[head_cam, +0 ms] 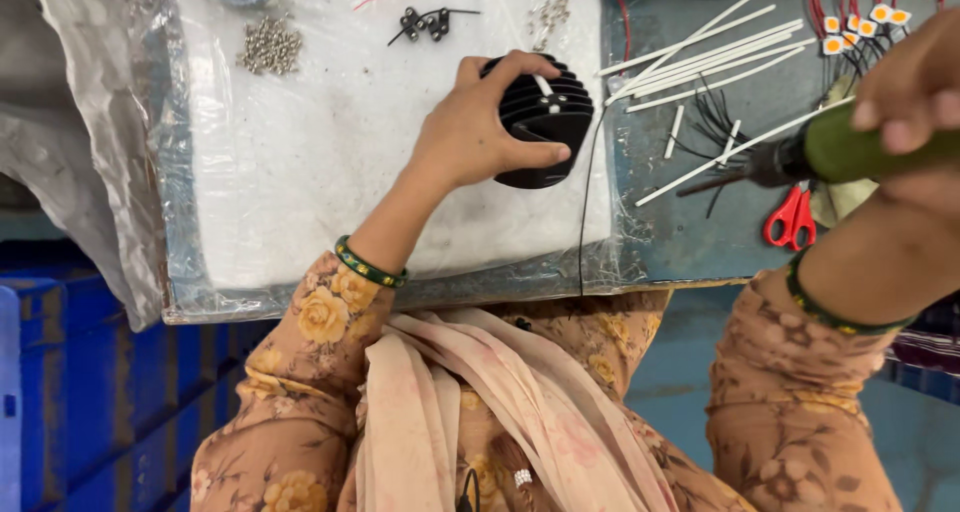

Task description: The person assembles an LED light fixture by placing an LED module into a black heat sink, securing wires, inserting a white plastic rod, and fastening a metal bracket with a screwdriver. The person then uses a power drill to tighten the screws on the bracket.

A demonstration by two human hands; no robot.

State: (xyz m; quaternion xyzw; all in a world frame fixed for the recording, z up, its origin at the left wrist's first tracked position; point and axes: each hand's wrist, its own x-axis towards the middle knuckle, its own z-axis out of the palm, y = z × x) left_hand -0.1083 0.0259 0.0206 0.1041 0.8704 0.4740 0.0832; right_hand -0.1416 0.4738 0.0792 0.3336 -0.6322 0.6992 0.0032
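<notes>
While the left hand (470,132) clasps the black finned housing (540,122) on the white padded sheet (330,152), fingers curled over its ribs, the right hand (915,92) is closed round a green-handled driver (850,150). Best practice, as judged: keep housing pinned flat, driver tip square. Adjacent: white sleeves (710,57), red scissors (792,217).

Left grip (478,132) curled closed, arm extended, right grip (915,97) seemingly clenched, partly cropped
</notes>
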